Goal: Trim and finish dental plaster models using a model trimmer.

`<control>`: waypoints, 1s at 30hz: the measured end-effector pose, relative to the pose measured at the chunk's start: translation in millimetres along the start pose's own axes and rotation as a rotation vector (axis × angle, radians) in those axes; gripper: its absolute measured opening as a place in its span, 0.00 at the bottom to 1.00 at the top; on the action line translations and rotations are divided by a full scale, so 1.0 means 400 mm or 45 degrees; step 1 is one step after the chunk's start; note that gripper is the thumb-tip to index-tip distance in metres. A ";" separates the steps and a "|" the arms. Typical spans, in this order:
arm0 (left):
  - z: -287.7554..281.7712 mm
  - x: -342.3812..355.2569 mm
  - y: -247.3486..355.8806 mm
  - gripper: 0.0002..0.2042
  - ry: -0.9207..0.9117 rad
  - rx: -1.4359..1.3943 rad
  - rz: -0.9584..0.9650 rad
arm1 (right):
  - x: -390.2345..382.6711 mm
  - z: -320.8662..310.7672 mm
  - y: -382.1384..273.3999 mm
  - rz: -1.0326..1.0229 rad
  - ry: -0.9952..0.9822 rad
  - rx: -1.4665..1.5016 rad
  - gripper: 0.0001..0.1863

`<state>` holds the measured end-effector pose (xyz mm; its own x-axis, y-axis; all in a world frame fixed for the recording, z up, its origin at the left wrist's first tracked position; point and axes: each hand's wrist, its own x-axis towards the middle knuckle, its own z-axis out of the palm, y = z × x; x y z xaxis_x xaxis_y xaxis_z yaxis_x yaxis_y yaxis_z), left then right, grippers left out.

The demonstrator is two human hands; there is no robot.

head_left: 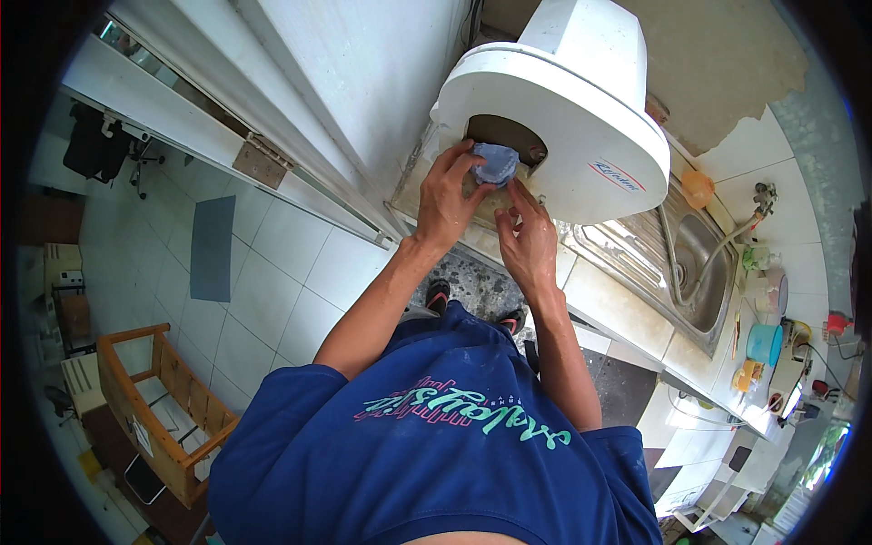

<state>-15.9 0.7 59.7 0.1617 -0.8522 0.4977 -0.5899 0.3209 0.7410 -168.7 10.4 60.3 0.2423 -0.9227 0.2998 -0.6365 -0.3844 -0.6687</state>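
A white rounded machine (563, 100) with a dark opening (509, 129) in its underside or front stands on a worn counter. At this opening, my left hand (445, 195) grips a rough blue-grey moulded piece (495, 162) between thumb and fingers. My right hand (531, 236) holds the piece at its lower right with a fingertip, its thumb lower down and its other fingers curled. Part of the piece and what lies behind it inside the opening are hidden.
A steel sink (704, 272) with a hose, orange bag (698, 188) and small containers (763, 341) is at right. A white door frame (327, 109) borders the upper left. A wooden crate-like stand (154, 400) sits on the tiled floor (282, 291) at lower left.
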 end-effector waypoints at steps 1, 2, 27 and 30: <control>0.002 0.002 -0.004 0.19 -0.034 -0.025 -0.005 | 0.000 0.000 0.001 0.001 -0.001 0.001 0.23; 0.002 0.002 -0.005 0.19 -0.035 -0.024 -0.006 | 0.000 -0.002 0.000 0.028 -0.021 0.001 0.23; 0.028 -0.010 0.030 0.19 0.044 0.062 -0.067 | 0.021 -0.028 -0.004 0.192 -0.122 0.114 0.27; 0.028 -0.011 0.037 0.19 0.066 0.095 -0.061 | 0.020 -0.029 0.001 0.191 -0.145 0.121 0.28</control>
<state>-34.3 4.4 63.5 0.2307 -0.8428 0.4863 -0.6371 0.2469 0.7301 -175.6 3.1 70.2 0.2349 -0.9649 0.1170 -0.6010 -0.2388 -0.7628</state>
